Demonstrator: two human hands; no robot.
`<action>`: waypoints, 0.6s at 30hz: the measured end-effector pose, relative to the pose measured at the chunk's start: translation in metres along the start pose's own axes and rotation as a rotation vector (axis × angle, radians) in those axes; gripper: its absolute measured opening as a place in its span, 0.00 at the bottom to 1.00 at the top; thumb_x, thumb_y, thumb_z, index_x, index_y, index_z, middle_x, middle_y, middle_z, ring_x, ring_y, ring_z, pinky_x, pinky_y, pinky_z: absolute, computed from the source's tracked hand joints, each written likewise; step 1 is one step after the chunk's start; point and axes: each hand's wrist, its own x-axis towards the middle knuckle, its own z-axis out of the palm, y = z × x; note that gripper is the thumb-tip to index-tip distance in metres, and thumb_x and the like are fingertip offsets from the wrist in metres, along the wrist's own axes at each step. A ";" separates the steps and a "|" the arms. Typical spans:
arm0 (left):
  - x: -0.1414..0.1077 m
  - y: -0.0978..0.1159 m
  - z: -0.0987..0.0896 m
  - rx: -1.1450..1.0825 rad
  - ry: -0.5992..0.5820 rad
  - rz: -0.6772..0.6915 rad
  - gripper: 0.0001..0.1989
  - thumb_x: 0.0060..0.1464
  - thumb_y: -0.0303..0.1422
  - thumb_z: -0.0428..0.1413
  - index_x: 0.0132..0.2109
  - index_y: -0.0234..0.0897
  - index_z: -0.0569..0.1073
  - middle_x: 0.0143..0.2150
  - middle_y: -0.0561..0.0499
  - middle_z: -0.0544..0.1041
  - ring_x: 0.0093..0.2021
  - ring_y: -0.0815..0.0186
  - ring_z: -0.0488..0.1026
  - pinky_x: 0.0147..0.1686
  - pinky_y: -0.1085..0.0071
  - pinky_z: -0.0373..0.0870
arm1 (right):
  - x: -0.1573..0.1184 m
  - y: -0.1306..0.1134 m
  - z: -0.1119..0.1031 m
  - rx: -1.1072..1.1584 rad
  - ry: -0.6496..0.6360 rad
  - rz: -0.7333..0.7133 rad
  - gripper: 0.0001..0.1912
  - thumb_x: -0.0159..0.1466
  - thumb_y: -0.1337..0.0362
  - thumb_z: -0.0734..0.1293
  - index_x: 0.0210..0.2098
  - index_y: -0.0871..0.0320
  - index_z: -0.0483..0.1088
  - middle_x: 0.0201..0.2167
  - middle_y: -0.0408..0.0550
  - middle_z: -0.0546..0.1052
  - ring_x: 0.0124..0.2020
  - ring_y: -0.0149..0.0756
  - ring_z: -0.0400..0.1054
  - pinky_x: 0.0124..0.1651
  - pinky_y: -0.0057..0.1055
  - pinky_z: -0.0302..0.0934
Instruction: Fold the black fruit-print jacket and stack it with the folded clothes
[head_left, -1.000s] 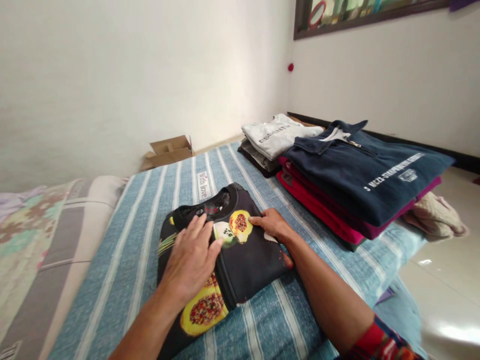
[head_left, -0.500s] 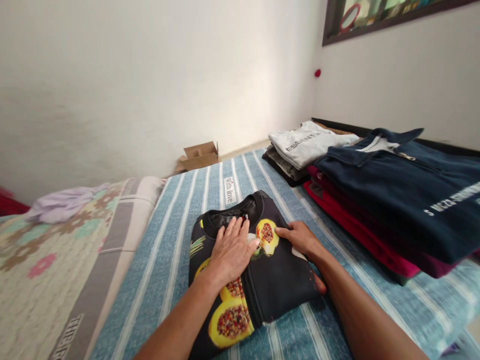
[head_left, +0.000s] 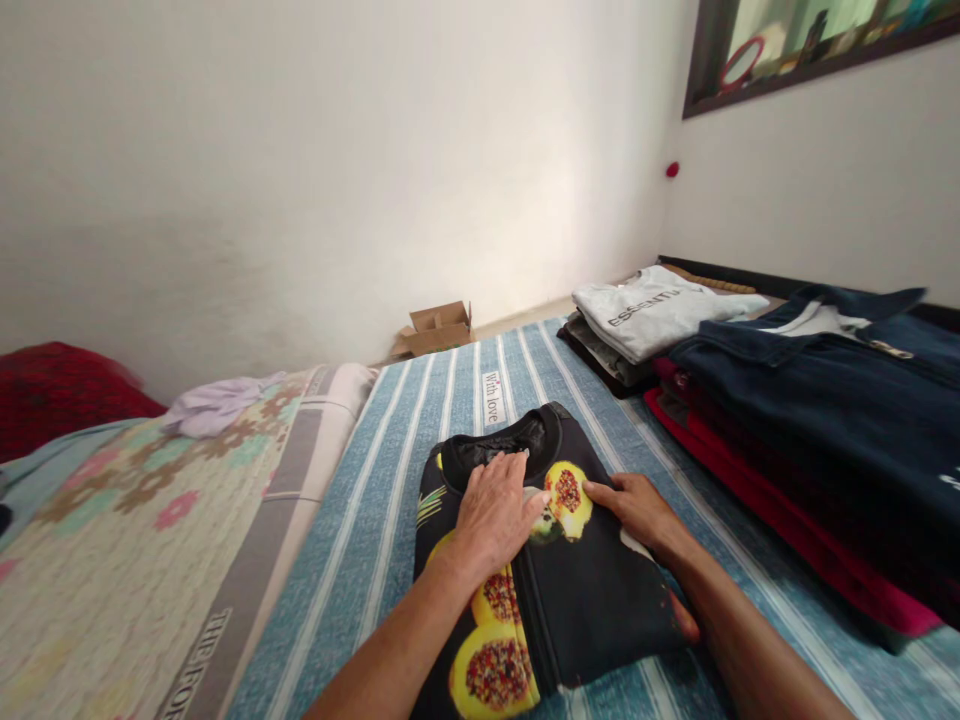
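Observation:
A folded black jacket with a yellow papaya print and a front zipper lies on the blue striped bedspread, its round collar at the far end. My left hand rests palm down on the jacket's chest beside the zipper, fingers stretched out just below the collar. At the right edge, my right hand has its thumb on top of the cloth. The other fingers of that hand go under the edge and are mostly hidden.
To the right rises a stack of folded clothes with a navy zip-neck top uppermost. Behind it lies a grey printed shirt on another pile. A cardboard box stands by the wall. Left are a flowered quilt and a lilac cloth.
The view has turned left, so everything appears shifted right and slightly down. Both hands stay in nearly the same places on the jacket.

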 end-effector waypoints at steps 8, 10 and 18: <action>0.014 -0.007 0.001 0.018 -0.053 -0.016 0.35 0.59 0.49 0.38 0.64 0.27 0.54 0.67 0.36 0.52 0.67 0.54 0.45 0.63 0.56 0.44 | 0.000 0.002 0.002 -0.012 0.017 -0.024 0.20 0.54 0.49 0.65 0.18 0.58 0.63 0.16 0.43 0.66 0.21 0.32 0.60 0.21 0.27 0.46; 0.016 -0.009 0.003 0.009 -0.069 -0.005 0.36 0.59 0.50 0.38 0.65 0.27 0.54 0.67 0.36 0.50 0.68 0.55 0.43 0.63 0.56 0.43 | 0.001 0.002 0.002 -0.019 0.025 -0.036 0.20 0.54 0.49 0.65 0.17 0.57 0.62 0.16 0.42 0.65 0.21 0.31 0.59 0.21 0.27 0.46; 0.019 -0.015 0.012 -0.047 -0.132 -0.003 0.41 0.59 0.54 0.35 0.66 0.23 0.49 0.68 0.35 0.45 0.68 0.54 0.40 0.64 0.55 0.43 | 0.002 0.007 0.003 -0.033 0.003 -0.044 0.21 0.54 0.47 0.63 0.18 0.58 0.63 0.18 0.43 0.66 0.22 0.32 0.60 0.22 0.28 0.47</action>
